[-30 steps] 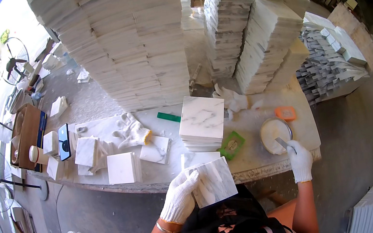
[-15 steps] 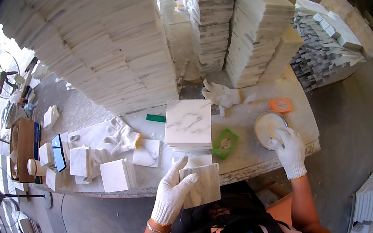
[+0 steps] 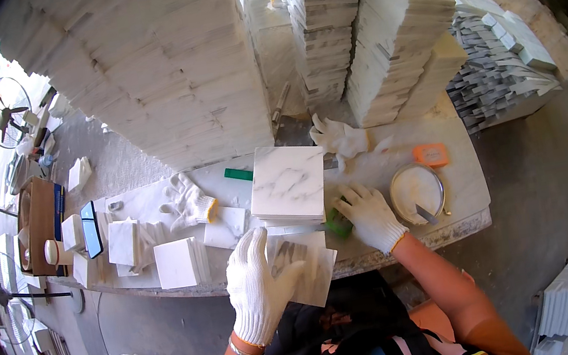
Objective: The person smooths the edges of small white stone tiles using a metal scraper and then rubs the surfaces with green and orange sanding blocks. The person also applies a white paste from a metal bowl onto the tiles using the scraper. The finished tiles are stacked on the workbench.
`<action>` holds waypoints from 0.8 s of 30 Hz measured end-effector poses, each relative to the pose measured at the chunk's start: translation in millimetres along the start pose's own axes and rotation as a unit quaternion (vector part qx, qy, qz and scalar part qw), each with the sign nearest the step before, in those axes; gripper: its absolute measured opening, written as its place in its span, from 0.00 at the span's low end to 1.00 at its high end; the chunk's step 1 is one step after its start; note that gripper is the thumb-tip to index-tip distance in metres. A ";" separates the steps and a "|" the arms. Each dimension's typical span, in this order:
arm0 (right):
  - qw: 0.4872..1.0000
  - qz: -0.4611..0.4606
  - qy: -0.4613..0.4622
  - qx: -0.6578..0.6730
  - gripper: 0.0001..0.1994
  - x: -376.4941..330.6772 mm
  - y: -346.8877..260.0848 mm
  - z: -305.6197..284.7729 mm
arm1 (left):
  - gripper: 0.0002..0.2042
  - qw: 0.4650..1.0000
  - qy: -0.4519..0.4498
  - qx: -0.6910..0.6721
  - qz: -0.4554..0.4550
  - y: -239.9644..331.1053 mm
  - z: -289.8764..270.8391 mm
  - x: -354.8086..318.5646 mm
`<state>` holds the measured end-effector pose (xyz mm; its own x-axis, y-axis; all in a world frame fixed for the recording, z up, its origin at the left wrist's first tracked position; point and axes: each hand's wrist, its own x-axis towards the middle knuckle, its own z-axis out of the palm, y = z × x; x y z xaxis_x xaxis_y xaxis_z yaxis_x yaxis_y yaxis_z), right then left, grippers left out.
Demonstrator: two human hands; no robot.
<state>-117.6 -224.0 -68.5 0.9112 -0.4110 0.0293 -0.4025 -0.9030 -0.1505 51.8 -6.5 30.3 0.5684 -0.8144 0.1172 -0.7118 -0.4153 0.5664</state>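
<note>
My left hand point(image 3: 257, 289), in a white knit glove, grips a grey-veined white marble tile point(image 3: 316, 275) at the table's front edge. Its thumb lies over the tile's face, which is tilted and slightly blurred. In the same kind of glove, my right hand point(image 3: 370, 217) is closed over a small green block point(image 3: 337, 224) and hides much of it. To the right of that hand sits a round, shallow metal dish point(image 3: 415, 186) of pale material, with a flat blade point(image 3: 426, 213) at its near rim. A stack of square marble tiles point(image 3: 287, 180) stands just beyond the held tile.
Loose white gloves point(image 3: 189, 204) lie on the table beside small tile stacks point(image 3: 177, 263) and a phone point(image 3: 90, 230). An orange block point(image 3: 430, 155) is beyond the dish. Tall slab stacks point(image 3: 157, 79) wall off the far side.
My right hand has left the dish and moved left onto the green block; the blade now shows in the dish. My left hand has shifted slightly, and the held tile has turned.
</note>
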 end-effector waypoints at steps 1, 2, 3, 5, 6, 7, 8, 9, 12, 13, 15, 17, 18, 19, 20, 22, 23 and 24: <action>1.000 -0.001 -0.006 -0.005 0.26 -0.6 1.6 0.0 | 0.43 1.000 0.002 0.017 0.020 -0.6 1.2 -7.5; 1.000 0.003 -0.005 -0.006 0.26 -2.1 2.6 -1.2 | 0.44 0.999 0.003 0.033 0.040 0.0 2.3 -12.5; 1.000 0.003 -0.003 -0.005 0.26 -2.5 1.9 -3.7 | 0.46 0.999 -0.038 0.014 0.024 12.5 -2.3 -16.8; 1.000 0.022 -0.005 0.017 0.25 -6.7 1.2 -8.2 | 0.49 0.996 -0.070 0.030 0.036 19.9 6.7 -33.6; 0.998 0.040 -0.008 0.038 0.25 -10.3 1.1 -10.2 | 0.50 0.995 -0.084 0.051 0.030 24.9 10.6 -37.4; 0.996 0.059 -0.012 0.058 0.25 -14.2 0.2 -13.1 | 0.49 0.995 -0.085 0.049 0.025 22.8 15.1 -38.8; 0.992 0.080 -0.020 0.095 0.27 -20.2 -2.4 -26.4 | 0.47 0.995 -0.086 0.046 0.035 23.6 15.0 -37.9; 0.986 0.096 -0.028 0.134 0.28 -24.9 -7.6 -43.0 | 0.46 0.994 -0.086 0.045 0.041 23.6 13.4 -35.6; 0.938 0.134 -0.015 0.319 0.33 -47.1 -3.4 -44.3 | 0.41 0.991 -0.077 0.034 0.101 14.0 12.5 -31.3; 0.910 0.144 -0.003 0.390 0.35 -54.8 -2.3 -41.4 | 0.40 0.989 -0.073 0.029 0.128 9.5 11.7 -29.5; 0.812 0.193 -0.019 0.551 0.35 -66.9 -9.0 -42.9 | 0.38 0.977 -0.110 -0.010 0.182 8.4 0.5 -19.8; 0.728 0.219 -0.028 0.649 0.35 -77.1 -18.4 -47.8 | 0.36 0.960 -0.149 -0.028 0.235 6.7 -3.4 -12.2; 0.703 0.221 -0.031 0.675 0.35 -80.1 -26.4 -51.7 | 0.36 0.952 -0.154 -0.047 0.261 4.3 -0.9 -8.7; 0.678 0.222 -0.033 0.700 0.35 -82.4 -34.0 -53.7 | 0.36 0.943 -0.159 -0.066 0.286 0.3 4.3 -4.9; 0.669 0.221 -0.028 0.709 0.35 -85.5 -40.1 -53.6 | 0.35 0.931 -0.165 -0.087 0.313 -2.7 8.8 -2.4; 0.650 0.218 -0.018 0.728 0.35 -89.9 -52.8 -53.1 | 0.36 0.936 -0.190 -0.053 0.292 -4.6 7.1 -2.7; 0.642 0.227 -0.019 0.732 0.36 -91.2 -58.1 -55.2 | 0.37 0.940 -0.188 -0.035 0.281 -1.9 3.7 -1.9; 0.652 0.230 -0.012 0.722 0.36 -93.3 -62.6 -59.1 | 0.38 0.945 -0.186 -0.017 0.270 -0.5 2.3 -1.8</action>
<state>-182.6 -136.6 -3.5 0.7309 -0.5792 -0.3609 -0.1464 0.3834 -0.9119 50.2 -5.8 28.0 -0.0627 -0.9924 0.1058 -0.8392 0.1097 0.5326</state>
